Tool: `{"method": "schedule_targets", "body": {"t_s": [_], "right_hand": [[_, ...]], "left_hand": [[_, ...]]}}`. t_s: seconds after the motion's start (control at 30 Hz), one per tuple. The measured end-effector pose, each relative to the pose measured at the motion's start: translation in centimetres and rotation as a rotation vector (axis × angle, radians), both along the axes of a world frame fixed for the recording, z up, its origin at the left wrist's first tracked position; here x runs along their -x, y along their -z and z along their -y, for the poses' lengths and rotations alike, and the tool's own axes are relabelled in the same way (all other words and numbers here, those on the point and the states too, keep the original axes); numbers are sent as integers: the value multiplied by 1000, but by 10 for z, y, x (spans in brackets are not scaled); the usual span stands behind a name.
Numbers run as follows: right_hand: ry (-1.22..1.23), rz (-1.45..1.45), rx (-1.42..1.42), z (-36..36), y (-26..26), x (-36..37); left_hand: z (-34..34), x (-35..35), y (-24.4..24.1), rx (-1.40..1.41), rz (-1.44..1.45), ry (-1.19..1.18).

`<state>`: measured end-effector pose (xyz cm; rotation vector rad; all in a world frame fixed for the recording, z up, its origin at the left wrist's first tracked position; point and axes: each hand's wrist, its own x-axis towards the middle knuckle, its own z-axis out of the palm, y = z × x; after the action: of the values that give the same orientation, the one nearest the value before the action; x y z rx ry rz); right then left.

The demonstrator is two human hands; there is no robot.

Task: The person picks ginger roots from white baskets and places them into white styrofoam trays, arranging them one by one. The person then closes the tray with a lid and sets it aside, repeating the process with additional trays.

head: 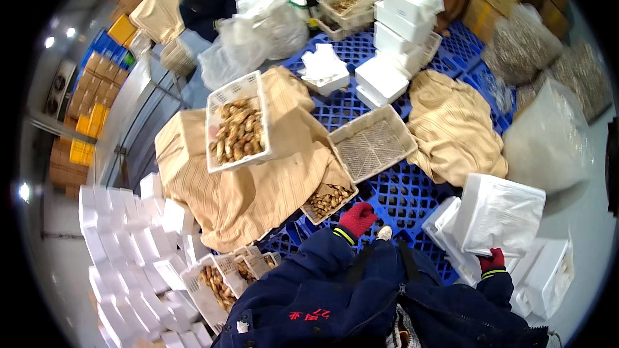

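Observation:
My right hand [492,261], in a red knit glove, grips the lower edge of a white foam box [503,215], tilted with a thin white liner showing on its face. My left hand [358,221], also red-gloved, is in front of my body with loosely curled fingers and nothing seen in it. Nearest to it is a plastic crate [316,221] of small brown produce, partly under a tan striped cloth [251,208]. Beyond stands an empty-looking mesh-bottomed crate [372,145]. Upper left of that, a white crate [263,121] of larger brown-and-pale elongated produce rests on the cloth.
Blue plastic pallets [411,193] cover the floor ahead. Many foam boxes [121,261] are stacked at left, beside crates of produce [213,285]. More foam boxes [408,19], a tan cloth heap [454,125] and filled plastic bags [522,43] stand beyond. A person [205,5] is at upper left.

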<state>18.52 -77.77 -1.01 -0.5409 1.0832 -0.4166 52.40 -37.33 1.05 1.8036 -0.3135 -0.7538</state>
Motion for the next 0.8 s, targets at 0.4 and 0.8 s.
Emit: {"method": "schedule_targets", "body": {"t_s": [0.4, 0.8], "right_hand": [[-1059, 132, 234, -254, -69, -317], [-1982, 605, 782, -547, -89, -422]], "left_hand": [[-197, 15, -99, 474, -14, -489], [-369, 154, -62, 268, 84, -1097]]}}
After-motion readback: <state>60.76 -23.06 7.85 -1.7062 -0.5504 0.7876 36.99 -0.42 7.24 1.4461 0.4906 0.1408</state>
